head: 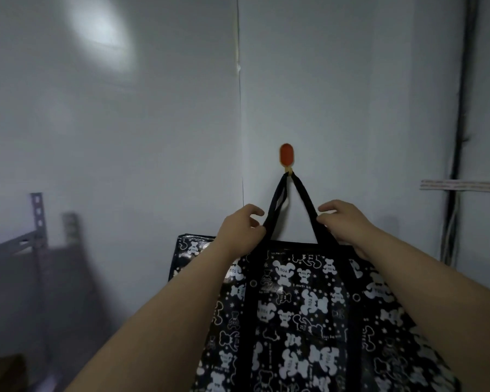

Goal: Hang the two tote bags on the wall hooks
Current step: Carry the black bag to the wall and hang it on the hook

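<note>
A black tote bag [303,306] printed with white bears hangs in front of me, its black handles [301,190] looped over an orange wall hook [286,154]. My left hand [242,230] pinches the left handle strap just above the bag's top edge. My right hand [343,222] grips the right strap at the same height. Behind it on the left, the corner of a second bag with the same print [187,247] shows against the wall. Only one hook is in view.
A grey metal shelf frame [37,219] stands at the left against the wall. Dark cables [461,108] run down the wall at the right, beside a strip of tape [461,184]. A brown box corner [3,372] sits at the bottom left.
</note>
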